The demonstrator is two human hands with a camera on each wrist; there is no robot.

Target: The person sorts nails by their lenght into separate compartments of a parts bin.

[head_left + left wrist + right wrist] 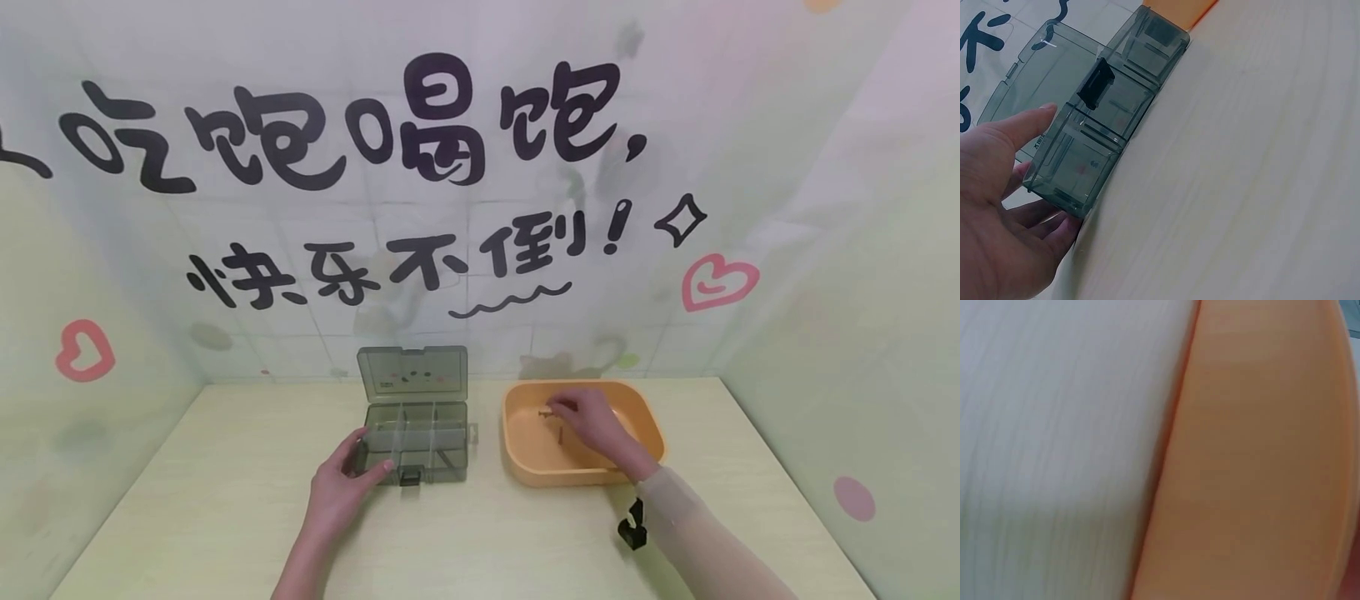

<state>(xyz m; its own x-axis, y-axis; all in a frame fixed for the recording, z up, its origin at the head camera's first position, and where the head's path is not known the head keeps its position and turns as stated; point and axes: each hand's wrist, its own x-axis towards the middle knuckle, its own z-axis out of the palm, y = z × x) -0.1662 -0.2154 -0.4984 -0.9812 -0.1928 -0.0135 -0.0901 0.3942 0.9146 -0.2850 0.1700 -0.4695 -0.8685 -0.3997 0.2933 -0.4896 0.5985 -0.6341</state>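
Observation:
A translucent grey compartment box (448, 475) stands on the table with its lid (412, 372) raised at the back. My left hand (341, 483) grips its left end, thumb over the front edge and fingers around the side. In the left wrist view, the box (1088, 169) shows its dark latch (1096, 83) near the thumb. My right hand (596, 423) reaches into an orange tray (525, 467), its fingertips pinching a small brass-coloured screw (546, 413). Another screw (560, 435) lies below it on the tray floor. A small dark piece (445, 457) lies in a front-right compartment.
The tray stands right of the box on a pale wood table (480, 542). A black device (633, 527) hangs by the right wrist. Behind rises a printed backdrop (480, 217), with side walls left and right. The tray's outer wall (1260, 456) fills much of the right wrist view.

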